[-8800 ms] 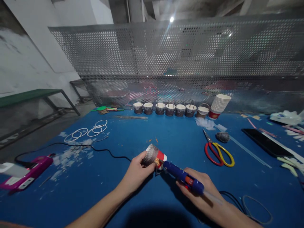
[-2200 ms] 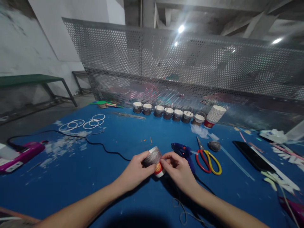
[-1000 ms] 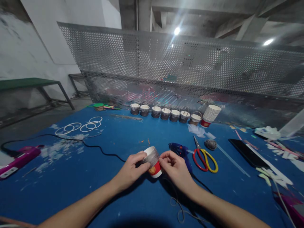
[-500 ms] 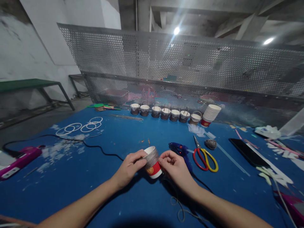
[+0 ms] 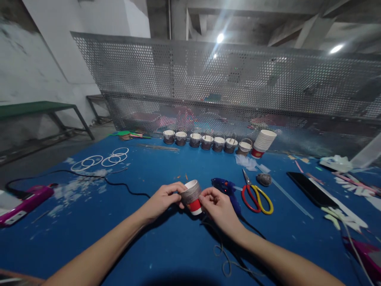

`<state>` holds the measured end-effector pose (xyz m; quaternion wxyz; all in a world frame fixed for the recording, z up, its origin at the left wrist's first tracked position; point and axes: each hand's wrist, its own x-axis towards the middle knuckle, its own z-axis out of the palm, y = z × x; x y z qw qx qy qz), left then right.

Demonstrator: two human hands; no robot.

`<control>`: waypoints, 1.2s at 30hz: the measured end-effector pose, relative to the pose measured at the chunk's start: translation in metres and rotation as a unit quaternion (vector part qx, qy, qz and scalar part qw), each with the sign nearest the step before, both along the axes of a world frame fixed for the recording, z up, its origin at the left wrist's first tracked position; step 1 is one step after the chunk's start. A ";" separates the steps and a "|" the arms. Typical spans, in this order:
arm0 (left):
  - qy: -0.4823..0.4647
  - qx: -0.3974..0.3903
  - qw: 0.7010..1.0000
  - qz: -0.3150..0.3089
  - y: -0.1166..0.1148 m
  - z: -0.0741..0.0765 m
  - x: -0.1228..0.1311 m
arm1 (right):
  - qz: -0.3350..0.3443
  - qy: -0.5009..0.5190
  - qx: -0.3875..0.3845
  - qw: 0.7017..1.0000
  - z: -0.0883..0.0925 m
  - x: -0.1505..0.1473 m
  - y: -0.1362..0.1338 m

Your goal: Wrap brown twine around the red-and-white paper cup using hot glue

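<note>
My left hand (image 5: pixel 167 198) grips a paper cup (image 5: pixel 195 206) by its rim side, tilting it above the blue table. Grey cord is wound around the cup's upper part; the red and white lower part is bare. Pinched at the cup's right side, my right hand (image 5: pixel 216 204) holds the grey cord (image 5: pixel 222 248), whose loose end trails in loops over the table. Just beyond that hand lies a blue glue gun (image 5: pixel 225 186), and to its right are scissors (image 5: pixel 256 198) with red and yellow handles. A ball of grey cord (image 5: pixel 264 179) rests behind them.
Several cord-wrapped cups (image 5: pixel 207 142) line the back beside a stack of paper cups (image 5: pixel 264 141). White rings (image 5: pixel 89 162) and a purple power strip (image 5: pixel 26 204) lie left. A black phone (image 5: pixel 311 188) is at right. A perforated metal screen (image 5: pixel 202 79) stands behind.
The cup has turned in my left hand, moving the gold emblem leftward, and has shifted slightly up and right. My right hand stays close beside it with the cord.
</note>
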<state>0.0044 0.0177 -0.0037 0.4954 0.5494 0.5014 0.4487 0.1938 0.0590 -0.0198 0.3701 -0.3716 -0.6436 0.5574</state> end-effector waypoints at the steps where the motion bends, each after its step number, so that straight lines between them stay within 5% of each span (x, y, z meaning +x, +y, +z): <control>1: 0.009 -0.006 1.000 -0.003 0.000 0.000 0.000 | 0.000 -0.005 0.005 1.000 -0.001 0.000 0.001; 17: 0.039 -0.081 0.996 -0.018 -0.005 0.000 0.008 | 0.026 0.020 -0.045 0.998 -0.004 -0.001 -0.001; 36: 0.174 0.023 0.983 0.050 -0.009 0.002 0.019 | 0.008 0.055 -0.089 0.994 0.005 -0.002 -0.003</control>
